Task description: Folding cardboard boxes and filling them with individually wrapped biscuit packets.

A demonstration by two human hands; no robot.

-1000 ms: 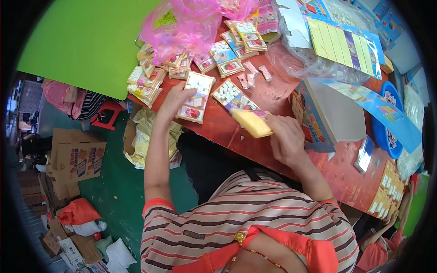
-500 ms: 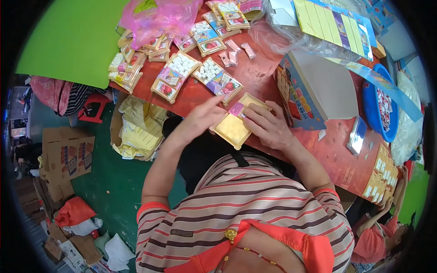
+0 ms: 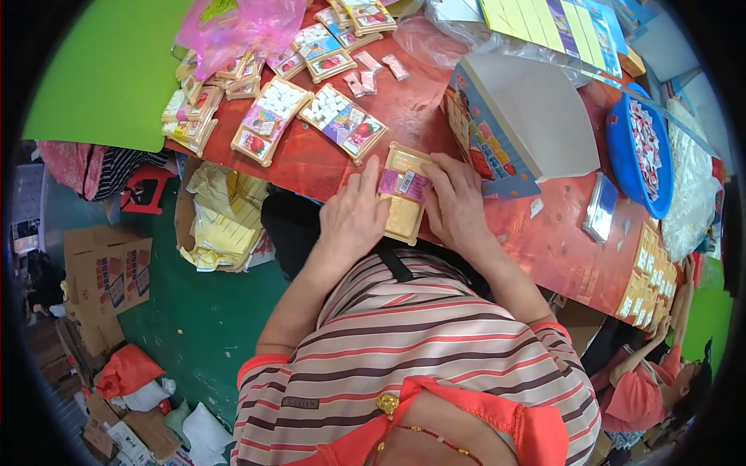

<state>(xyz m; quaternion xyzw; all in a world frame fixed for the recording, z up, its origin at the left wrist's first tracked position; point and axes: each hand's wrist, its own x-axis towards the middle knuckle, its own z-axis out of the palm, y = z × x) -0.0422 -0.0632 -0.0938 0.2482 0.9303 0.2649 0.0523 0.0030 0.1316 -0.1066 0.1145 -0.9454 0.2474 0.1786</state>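
Observation:
A shallow gold-yellow plastic tray (image 3: pixel 402 224) with a pink-purple label band across its middle lies at the table's near edge. My left hand (image 3: pixel 353 213) grips its left side, the fingers pointing away from me along the edge. Around the right side, my right hand (image 3: pixel 458 198) has its fingers bent onto the rim and the end of the band. Just beyond my left hand are two packs filled with white pieces, one pack (image 3: pixel 343 122) nearer and another pack (image 3: pixel 270 120) to its left, both with strawberry pictures.
Small pink sachets (image 3: pixel 395 67) lie farther back. An open display box (image 3: pixel 536 128) stands right of my hands, with a blue basin (image 3: pixel 639 159) of sachets beyond. Stacked packs (image 3: pixel 194 116) sit at left. Another person's hand (image 3: pixel 660 332) is near trays (image 3: pixel 646 283) at far right.
The tray has turned more upright in view, and its label band now shows more fully. My left hand has come from hovering beside it onto its left edge; my right hand has shifted to the right edge.

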